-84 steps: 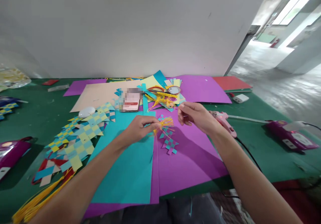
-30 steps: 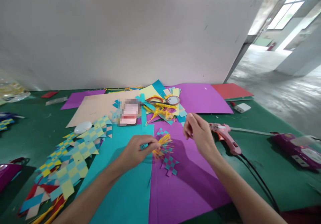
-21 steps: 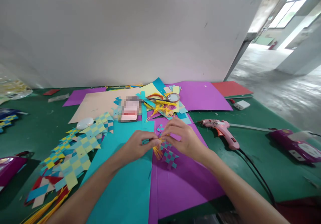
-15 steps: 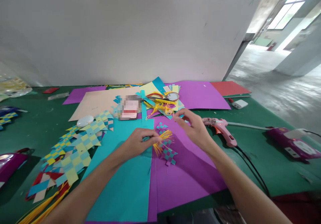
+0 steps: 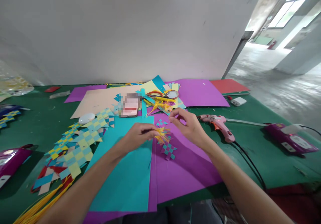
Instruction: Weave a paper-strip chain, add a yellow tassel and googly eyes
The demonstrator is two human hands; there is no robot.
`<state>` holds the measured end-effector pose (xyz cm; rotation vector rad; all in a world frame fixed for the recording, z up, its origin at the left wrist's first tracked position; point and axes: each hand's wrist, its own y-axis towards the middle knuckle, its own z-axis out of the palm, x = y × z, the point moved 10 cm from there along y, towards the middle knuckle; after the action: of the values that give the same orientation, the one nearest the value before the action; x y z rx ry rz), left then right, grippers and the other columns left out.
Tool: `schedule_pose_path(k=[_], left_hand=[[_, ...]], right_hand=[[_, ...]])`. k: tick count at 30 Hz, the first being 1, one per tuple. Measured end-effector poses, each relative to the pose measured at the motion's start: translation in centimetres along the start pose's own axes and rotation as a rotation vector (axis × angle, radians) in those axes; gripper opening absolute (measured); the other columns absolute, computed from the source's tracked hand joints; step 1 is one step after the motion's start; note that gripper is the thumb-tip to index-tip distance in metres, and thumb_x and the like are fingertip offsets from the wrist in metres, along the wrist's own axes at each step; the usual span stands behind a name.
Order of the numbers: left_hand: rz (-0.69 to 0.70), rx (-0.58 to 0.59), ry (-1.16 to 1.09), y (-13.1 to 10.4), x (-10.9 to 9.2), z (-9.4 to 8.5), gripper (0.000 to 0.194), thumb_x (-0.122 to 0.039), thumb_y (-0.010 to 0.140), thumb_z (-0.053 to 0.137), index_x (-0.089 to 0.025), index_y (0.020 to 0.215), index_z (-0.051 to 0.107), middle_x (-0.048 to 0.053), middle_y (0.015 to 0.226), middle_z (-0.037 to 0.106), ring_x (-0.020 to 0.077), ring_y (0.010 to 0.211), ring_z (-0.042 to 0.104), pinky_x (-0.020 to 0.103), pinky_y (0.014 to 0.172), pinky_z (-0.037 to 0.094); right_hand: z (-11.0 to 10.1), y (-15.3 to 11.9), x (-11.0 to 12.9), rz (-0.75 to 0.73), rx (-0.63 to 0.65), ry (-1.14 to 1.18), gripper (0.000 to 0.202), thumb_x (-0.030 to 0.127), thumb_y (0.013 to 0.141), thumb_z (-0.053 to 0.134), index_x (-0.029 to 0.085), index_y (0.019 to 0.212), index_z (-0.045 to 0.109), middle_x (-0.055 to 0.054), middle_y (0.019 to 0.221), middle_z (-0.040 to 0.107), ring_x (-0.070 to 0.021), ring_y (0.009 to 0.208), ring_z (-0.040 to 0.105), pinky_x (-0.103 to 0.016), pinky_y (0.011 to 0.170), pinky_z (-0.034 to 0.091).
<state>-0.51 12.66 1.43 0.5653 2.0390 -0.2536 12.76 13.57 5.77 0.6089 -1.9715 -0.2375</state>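
Observation:
My left hand (image 5: 140,135) is closed on a bunch of yellow tassel threads (image 5: 162,135), whose loose strands fan out to the right from the fingertips. It is above the seam between a turquoise paper sheet (image 5: 125,180) and a purple sheet (image 5: 185,180). Up and to the right of the threads, my right hand (image 5: 189,125) hovers with thumb and forefinger brought together; whatever is between them is too small to make out. Beneath the threads lies a woven purple-and-teal paper piece (image 5: 168,149), partly covered by them.
A pink glue gun (image 5: 220,125) lies to the right, its cord running toward the front edge. Scissors (image 5: 160,96), a phone (image 5: 129,106) and tangled yellow thread lie at the back. Woven yellow-and-blue paper strips (image 5: 81,147) are heaped left, near a white mouse (image 5: 86,118).
The yellow threads have turned and bunched in my left hand, their ends now spreading rightward. My right hand has shifted slightly left, its thumb and forefinger closer together. The view has moved a little.

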Motion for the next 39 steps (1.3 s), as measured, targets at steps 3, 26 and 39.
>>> schedule_pose_path(k=[3, 26, 39], left_hand=[[-0.007, -0.017, -0.063, -0.1, 0.0, -0.4, 0.045, -0.047, 0.092, 0.04, -0.013, 0.078, 0.066, 0.001, 0.066, 0.058, 0.0138, 0.064, 0.052, 0.024, 0.064, 0.042], [-0.153, 0.043, -0.271, -0.3, 1.6, 0.9, 0.031, -0.033, 0.074, 0.072, -0.019, 0.092, 0.05, -0.001, 0.073, 0.07, 0.0187, 0.075, 0.069, 0.028, 0.069, 0.05], [-0.052, -0.025, -0.041, -0.1, 0.6, 0.0, 0.023, -0.038, 0.075, 0.07, -0.017, 0.079, 0.062, 0.002, 0.082, 0.068, 0.0173, 0.078, 0.066, 0.025, 0.073, 0.049]], right_hand=[[-0.5, 0.0, -0.5, 0.048, -0.037, 0.014, 0.018, 0.03, 0.093, 0.045, 0.02, 0.081, 0.054, -0.001, 0.076, 0.06, -0.012, 0.068, 0.054, -0.025, 0.066, 0.042], [1.3, 0.0, -1.2, 0.037, 0.034, 0.115, 0.027, 0.033, 0.082, 0.063, 0.021, 0.105, 0.058, -0.006, 0.105, 0.063, -0.0174, 0.093, 0.059, -0.032, 0.078, 0.046], [0.7, 0.3, -0.7, 0.0, 0.059, -0.052, 0.01, 0.025, 0.084, 0.058, 0.02, 0.077, 0.057, -0.002, 0.079, 0.061, -0.0148, 0.075, 0.055, -0.029, 0.07, 0.043]])
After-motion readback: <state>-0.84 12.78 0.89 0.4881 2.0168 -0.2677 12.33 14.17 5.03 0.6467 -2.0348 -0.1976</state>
